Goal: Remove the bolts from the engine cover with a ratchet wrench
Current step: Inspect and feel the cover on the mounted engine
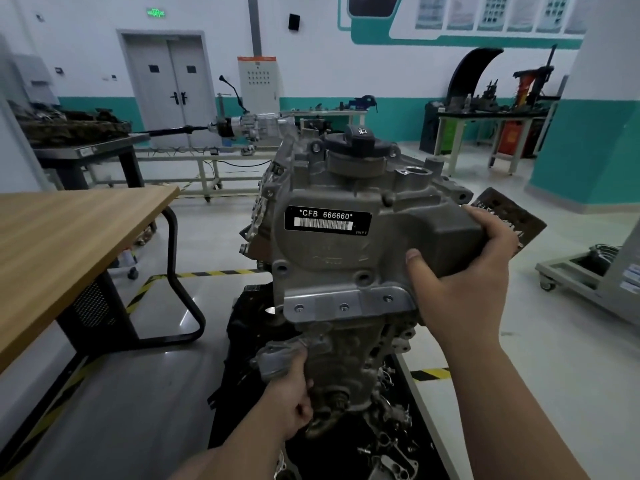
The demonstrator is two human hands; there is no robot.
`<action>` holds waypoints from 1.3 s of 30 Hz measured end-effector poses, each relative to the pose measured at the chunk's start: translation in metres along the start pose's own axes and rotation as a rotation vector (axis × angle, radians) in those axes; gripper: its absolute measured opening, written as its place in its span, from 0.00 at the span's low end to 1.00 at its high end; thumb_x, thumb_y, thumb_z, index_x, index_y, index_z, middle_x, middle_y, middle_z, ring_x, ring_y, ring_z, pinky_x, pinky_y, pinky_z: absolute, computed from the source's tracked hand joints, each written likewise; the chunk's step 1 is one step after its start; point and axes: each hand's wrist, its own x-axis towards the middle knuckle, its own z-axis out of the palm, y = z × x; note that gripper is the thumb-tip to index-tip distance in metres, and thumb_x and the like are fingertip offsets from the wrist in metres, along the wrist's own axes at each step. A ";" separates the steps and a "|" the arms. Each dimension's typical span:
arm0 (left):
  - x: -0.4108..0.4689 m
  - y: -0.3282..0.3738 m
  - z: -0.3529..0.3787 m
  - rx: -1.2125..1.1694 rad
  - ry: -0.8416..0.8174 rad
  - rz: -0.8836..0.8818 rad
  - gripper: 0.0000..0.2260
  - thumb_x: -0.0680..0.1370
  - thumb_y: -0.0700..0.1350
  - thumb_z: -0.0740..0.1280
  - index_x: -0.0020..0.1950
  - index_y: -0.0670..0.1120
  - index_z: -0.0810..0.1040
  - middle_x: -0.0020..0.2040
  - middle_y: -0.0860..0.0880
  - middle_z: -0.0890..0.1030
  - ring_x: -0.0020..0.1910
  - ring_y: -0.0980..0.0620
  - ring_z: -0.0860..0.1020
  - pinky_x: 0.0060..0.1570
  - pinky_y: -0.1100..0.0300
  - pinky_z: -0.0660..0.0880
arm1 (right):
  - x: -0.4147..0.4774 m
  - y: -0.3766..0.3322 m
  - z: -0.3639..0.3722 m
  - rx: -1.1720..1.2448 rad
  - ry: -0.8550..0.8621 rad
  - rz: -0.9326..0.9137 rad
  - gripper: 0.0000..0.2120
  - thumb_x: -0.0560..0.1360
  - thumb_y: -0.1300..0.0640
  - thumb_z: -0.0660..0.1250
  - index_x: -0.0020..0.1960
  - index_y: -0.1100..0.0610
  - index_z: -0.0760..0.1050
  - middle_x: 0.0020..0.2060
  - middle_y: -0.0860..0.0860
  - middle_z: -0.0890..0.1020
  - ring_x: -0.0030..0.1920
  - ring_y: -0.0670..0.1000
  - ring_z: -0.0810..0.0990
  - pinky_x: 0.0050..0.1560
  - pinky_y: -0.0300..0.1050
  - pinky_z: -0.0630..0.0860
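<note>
Forearms are rising from the bottom edge as I am gripping the engine front with both hands; no ratchet wrench is showing anywhere in view. My left hand [291, 393], nearest and lowest, is curling its fingers round a grey lower housing [277, 358], knuckles toward me. My right hand [464, 271] is clamping the bulging right side of the engine cover [332, 251], thumb pressing on the front face and fingers wrapping over the top and out of sight behind it.

The cover is sitting upright at the head of the engine [349, 372], carrying a black barcode label [327, 220] and, above it, a black filler cap [360, 140]. Three small bolts [343, 307] are showing in the bright plate along its lower edge; whether the bosses just above them are holding bolts, I cannot tell.

The danger, as I am judging it, is a heavy casting breaking free under an uneven grip: with one hand high on the right and the other low on the left, it could be swinging sideways, pinching my fingers against the engine or dropping toward the floor. If any bolt is holding, pulling now could be straining the flange. A wooden surface [69, 244] is standing well apart to my left.
</note>
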 end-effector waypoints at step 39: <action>-0.001 0.028 0.048 -0.194 0.111 0.191 0.37 0.66 0.80 0.51 0.26 0.45 0.69 0.12 0.52 0.62 0.17 0.50 0.65 0.18 0.63 0.59 | 0.024 0.008 0.017 -0.153 0.121 0.125 0.30 0.66 0.53 0.76 0.62 0.43 0.64 0.54 0.38 0.70 0.45 0.35 0.71 0.42 0.32 0.67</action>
